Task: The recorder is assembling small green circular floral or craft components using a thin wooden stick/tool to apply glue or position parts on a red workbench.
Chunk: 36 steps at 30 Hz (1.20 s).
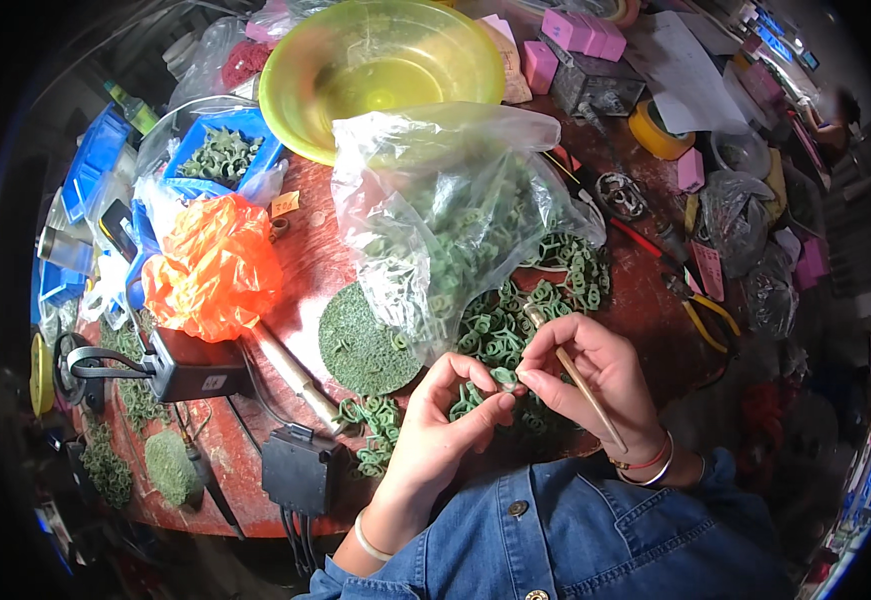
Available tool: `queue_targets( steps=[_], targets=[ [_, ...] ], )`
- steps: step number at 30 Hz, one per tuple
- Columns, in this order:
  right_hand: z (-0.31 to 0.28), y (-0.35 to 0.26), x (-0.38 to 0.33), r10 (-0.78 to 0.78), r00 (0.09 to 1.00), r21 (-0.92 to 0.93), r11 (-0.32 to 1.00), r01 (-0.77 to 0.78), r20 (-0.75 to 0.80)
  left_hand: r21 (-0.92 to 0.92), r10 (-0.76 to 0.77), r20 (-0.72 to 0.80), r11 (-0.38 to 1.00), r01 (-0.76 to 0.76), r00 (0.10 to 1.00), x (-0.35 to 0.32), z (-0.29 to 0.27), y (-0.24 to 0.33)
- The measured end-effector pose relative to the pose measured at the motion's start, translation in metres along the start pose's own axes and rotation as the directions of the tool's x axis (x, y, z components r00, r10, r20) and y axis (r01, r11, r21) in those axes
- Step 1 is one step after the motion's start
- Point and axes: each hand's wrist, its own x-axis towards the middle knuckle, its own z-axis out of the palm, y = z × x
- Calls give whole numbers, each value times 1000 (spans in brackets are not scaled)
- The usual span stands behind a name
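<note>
Right grip [605, 368] on rod [588, 393], bag [385, 150] veiling apparently green pieces [470, 225], bowl [283, 95] beyond

- Sm. green curly piece [503, 377], held btwn L hand [440, 420] & R hand [610, 395]
- Thin brown stick [577, 375], slanted, in R hand
- Green curly pieces [495, 328], piled up nearby
</note>
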Motion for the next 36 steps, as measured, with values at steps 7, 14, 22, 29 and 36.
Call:
queue_targets(
  steps=[7,14,22,29,36],
  targets=[
    [-1,-1,-5,-95,995,-158,983,95,7,-96,-24,15,995,25,1000,0,-3,2],
    [-14,-11,-15,-298,949,-195,930,313,105,-149,-13,87,989,26,996,1,-4,2],
    [-16,-8,-22,-485,873,-414,785,461,51,-31,2,21,1000,-2,1000,-2,2,5],
    [-15,-8,-24,-472,882,-404,810,426,-16,25,30,28,999,-31,999,-3,4,4],
    [-12,-1,-16,-434,895,-366,820,440,103,76,22,20,997,-23,1000,-3,2,3]
  ],
)
